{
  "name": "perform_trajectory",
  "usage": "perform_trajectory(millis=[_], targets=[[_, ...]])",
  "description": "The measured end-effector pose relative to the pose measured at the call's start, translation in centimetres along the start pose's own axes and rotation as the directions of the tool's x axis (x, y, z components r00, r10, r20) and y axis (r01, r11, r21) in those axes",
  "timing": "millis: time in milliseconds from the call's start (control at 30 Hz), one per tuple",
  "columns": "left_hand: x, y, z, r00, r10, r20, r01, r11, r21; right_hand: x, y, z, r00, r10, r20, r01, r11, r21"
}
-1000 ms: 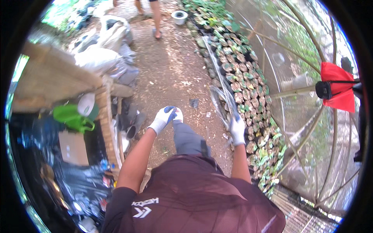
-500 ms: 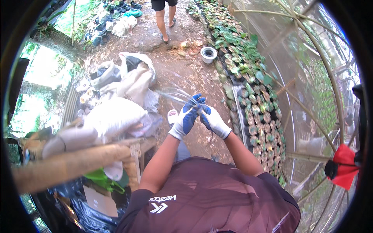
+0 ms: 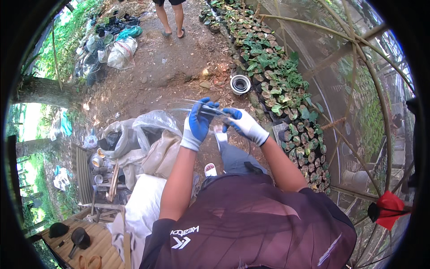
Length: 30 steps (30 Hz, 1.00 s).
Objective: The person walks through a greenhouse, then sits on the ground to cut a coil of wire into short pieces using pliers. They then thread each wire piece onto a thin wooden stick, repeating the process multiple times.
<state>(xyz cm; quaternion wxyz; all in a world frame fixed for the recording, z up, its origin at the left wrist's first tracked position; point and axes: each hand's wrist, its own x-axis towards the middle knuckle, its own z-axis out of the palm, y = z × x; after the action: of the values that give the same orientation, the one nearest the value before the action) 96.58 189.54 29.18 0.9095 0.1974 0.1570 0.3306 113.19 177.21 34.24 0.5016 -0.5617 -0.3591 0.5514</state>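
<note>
Hands now higher, farther from body than earlier. Left hand point(image 3: 198, 123) and right hand point(image 3: 244, 125) both pinch clear plastic bag point(image 3: 197, 106), held between fingertips.

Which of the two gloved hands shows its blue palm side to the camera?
The left hand: its blue coated side faces up, while the right hand shows mostly its white back.

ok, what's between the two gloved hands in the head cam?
Head view: a thin clear plastic piece spans the gap, pinched by left hand and right hand; behind it is bare dirt ground.
</note>
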Motion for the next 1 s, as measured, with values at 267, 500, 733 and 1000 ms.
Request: perform_trajectory(millis=[267,500,733,1000], targets=[[20.3,7.8,-2.7,0.997,-0.025,-0.076,0.010,0.981,-0.194,20.6,-8.1,-8.1,0.953,0.261,0.156,-0.266,0.964,0.012],[36.0,19.3,-0.1,0.992,0.010,0.127,0.033,0.943,-0.331,38.9,-15.7,-14.7,0.900,0.126,0.418,-0.294,0.882,0.367],[53.7,26.9,1.5,0.984,0.017,0.178,0.045,0.940,-0.338,54.2,-24.1,-21.0,0.955,0.033,0.293,-0.064,0.993,0.097],[79.6,33.3,-1.9,0.930,-0.021,0.368,0.089,0.982,-0.168,78.4,-30.9,-29.5,0.948,0.223,0.226,-0.161,0.951,-0.265]])
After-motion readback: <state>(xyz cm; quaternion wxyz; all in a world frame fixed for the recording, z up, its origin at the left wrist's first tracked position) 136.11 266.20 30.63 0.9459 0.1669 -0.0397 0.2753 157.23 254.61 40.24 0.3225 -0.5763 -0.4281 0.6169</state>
